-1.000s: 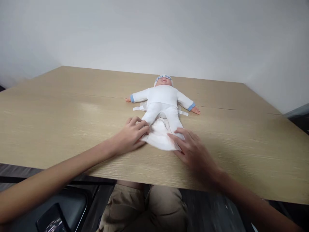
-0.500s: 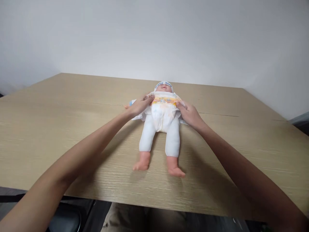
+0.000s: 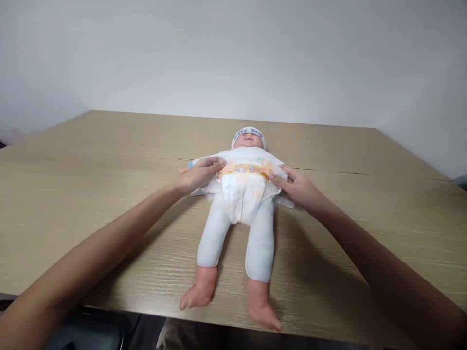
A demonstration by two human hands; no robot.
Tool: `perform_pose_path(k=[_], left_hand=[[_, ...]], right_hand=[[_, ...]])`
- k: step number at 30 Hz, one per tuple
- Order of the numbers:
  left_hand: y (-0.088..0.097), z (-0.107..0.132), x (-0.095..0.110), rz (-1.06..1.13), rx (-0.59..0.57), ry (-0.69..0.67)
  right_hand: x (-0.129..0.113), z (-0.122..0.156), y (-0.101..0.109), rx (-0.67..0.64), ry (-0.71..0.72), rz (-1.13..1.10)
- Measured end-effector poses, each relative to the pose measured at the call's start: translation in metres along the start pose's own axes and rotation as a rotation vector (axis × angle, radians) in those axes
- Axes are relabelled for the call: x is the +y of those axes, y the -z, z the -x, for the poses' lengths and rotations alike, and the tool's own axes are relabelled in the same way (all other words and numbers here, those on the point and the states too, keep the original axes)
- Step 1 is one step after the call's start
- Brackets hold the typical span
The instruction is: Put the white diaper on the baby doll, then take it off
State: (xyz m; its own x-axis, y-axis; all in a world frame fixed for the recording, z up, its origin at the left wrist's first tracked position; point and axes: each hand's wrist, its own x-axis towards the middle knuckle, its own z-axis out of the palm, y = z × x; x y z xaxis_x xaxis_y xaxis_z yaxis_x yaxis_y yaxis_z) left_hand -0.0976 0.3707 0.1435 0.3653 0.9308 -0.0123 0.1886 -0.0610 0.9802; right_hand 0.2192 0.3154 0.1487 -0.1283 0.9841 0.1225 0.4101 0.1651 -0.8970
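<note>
The wooden table (image 3: 91,194) spreads wide under me, and the doll (image 3: 216,233) lies on its back in the middle of it, feet toward me, its white hat (image 3: 248,132) at the far end. A diaper (image 3: 242,197) covers its belly and crotch. My left hand (image 3: 199,176) pinches the waistband's left corner, fingers (image 3: 215,163) pressed together. My right hand (image 3: 297,187) pinches the right corner between thumb and fingers.
</note>
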Motion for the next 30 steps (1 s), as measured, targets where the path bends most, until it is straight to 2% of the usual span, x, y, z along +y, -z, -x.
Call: perform_pose_path(k=[3, 6, 8, 11, 14, 16, 20, 30], left_hand=[[0.004, 0.002, 0.018, -0.159, 0.126, -0.108], [-0.008, 0.01, 0.042, -0.418, 0.23, -0.337], [-0.027, 0.015, 0.058, -0.563, 0.193, -0.507], [-0.063, 0.014, 0.069, -0.735, 0.011, -0.672], [-0.089, 0.004, 0.064, -0.893, -0.092, -0.66], [-0.096, -0.003, 0.057, -0.948, -0.109, -0.628], [-0.096, -0.005, 0.049, -0.971, -0.12, -0.615], [-0.099, -0.003, 0.047, -0.998, -0.092, -0.633]], right_hand=[[0.012, 0.016, 0.011, 0.188, 0.06, 0.174], [0.026, 0.041, 0.017, 0.295, 0.122, 0.444], [0.036, 0.057, 0.019, 0.277, 0.138, 0.594], [0.046, 0.07, 0.02, 0.255, 0.114, 0.699], [0.05, 0.07, 0.019, 0.258, 0.013, 0.647], [0.051, 0.066, 0.019, 0.253, -0.071, 0.573], [0.05, 0.064, 0.02, 0.225, -0.161, 0.481], [0.044, 0.061, 0.023, 0.172, -0.188, 0.49]])
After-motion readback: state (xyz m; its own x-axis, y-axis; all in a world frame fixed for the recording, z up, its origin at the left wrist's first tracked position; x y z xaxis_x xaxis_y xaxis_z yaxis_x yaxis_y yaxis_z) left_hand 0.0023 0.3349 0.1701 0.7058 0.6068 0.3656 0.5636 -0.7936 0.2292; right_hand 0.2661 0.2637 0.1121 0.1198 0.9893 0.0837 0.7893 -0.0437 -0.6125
